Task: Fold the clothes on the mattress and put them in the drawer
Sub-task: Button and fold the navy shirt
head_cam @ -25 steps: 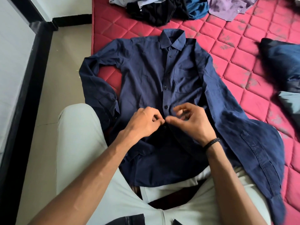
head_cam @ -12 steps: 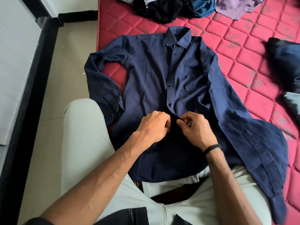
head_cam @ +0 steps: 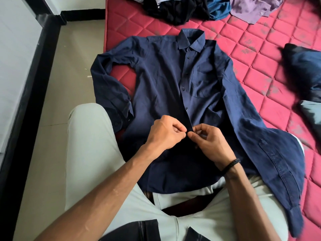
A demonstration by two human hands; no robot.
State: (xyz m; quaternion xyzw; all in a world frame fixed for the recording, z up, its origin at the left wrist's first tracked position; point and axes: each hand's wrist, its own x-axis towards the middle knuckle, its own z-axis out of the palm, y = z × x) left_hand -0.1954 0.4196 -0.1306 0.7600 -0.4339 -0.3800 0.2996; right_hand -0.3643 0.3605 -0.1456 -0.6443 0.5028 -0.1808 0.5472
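Head view is showing a navy long-sleeved shirt (head_cam: 161, 87) lying front-up on a red quilted mattress (head_cam: 260, 58), with its hem draping over the person's lap. The fabric is plain dark blue, with a pointed collar, a chest pocket and a row of small dark buttons running down the placket. The long axis is running from the collar at the far end to the hem nearest the person. One sleeve is bending back along the mattress edge; the other is lying outstretched toward the near right. No writing or label is legible. The left hand (head_cam: 165, 134) is pinching the lower placket, fingers curled. The right hand (head_cam: 210, 141) is pinching the same placket edge just beside it. A heap of clothes (head_cam: 199, 9) is lying beyond the collar.
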